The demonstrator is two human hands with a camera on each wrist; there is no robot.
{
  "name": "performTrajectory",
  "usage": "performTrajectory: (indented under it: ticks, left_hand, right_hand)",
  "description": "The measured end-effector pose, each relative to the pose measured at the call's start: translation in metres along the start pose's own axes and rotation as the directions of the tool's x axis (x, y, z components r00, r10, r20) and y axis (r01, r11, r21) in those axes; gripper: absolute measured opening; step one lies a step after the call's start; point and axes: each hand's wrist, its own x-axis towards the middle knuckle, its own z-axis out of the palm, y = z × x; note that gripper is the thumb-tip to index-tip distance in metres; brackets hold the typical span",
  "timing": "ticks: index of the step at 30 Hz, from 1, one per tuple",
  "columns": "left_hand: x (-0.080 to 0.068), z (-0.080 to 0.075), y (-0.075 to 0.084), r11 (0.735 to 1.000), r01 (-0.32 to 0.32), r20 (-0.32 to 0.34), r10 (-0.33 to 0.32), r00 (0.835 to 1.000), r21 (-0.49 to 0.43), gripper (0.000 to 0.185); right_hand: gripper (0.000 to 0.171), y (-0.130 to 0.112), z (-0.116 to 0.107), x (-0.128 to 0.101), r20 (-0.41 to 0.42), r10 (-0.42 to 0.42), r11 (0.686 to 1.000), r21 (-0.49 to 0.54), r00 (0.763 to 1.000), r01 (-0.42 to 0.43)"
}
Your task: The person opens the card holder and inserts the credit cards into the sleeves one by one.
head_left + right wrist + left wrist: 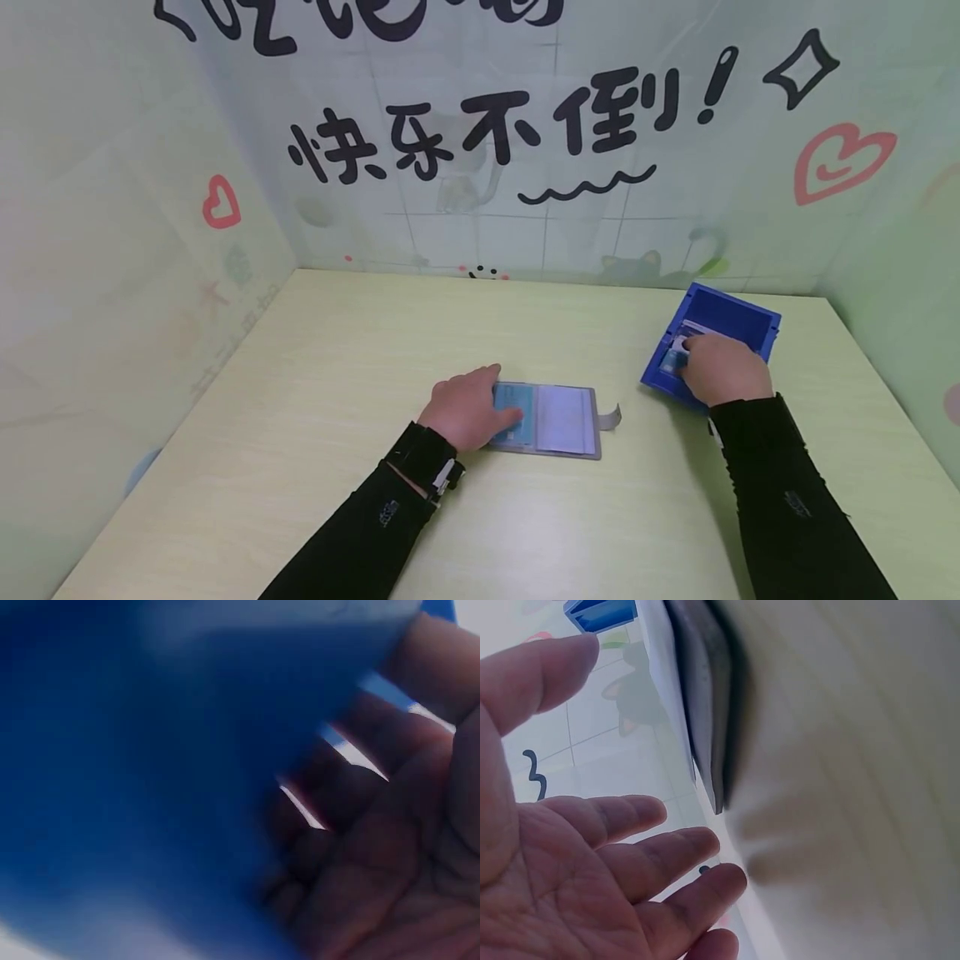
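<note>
An open card holder (564,421) lies on the table with a grey strap sticking out at its right end. A light-blue card shows in its left half. My left hand (467,408) is at the holder's left side, thumb over the blue card and fingers spread. In the left wrist view the fingers of that hand (592,877) are loosely straight beside the holder's edge (705,697). My right hand (723,368) reaches into a blue box (723,312), its fingers at cards (672,360) inside. The box wall (150,772) hides those fingertips in the right wrist view.
The pale wooden table (322,358) meets a printed backdrop (465,233) along its far edge. More printed sheeting rises at the left and right sides. The blue box stands near the table's back right.
</note>
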Motion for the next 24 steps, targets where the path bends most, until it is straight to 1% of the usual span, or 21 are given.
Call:
performTrajectory:
  ticks: [3,7,13,19,24]
  left_hand:
    - [0.000,0.000,0.001,1.000,-0.002,0.003,0.002,1.000,-0.004,0.078]
    - [0.001,0.001,0.001,1.000,-0.003,0.000,0.003,1.000,0.001,0.078]
    - [0.000,0.001,0.001,1.000,-0.009,-0.003,0.009,1.000,0.013,0.078]
    - [0.000,-0.001,0.004,1.000,-0.016,-0.008,0.016,1.000,0.005,0.077]
    - [-0.002,-0.003,0.003,1.000,-0.018,-0.006,0.018,1.000,0.002,0.077]
  right_hand:
    - [0.028,0.000,-0.003,0.003,0.033,0.032,0.999,0.010,0.999,-0.033]
    - [0.024,-0.001,-0.005,0.008,0.054,0.035,0.999,0.010,0.998,-0.036]
    - [0.027,-0.004,-0.001,0.012,0.045,0.069,0.997,0.018,0.997,-0.070]
    - [0.030,-0.010,-0.001,0.013,0.059,0.109,0.993,0.028,0.992,-0.111]
    - [0.030,-0.012,-0.004,0.012,0.059,0.107,0.994,0.031,0.992,-0.109]
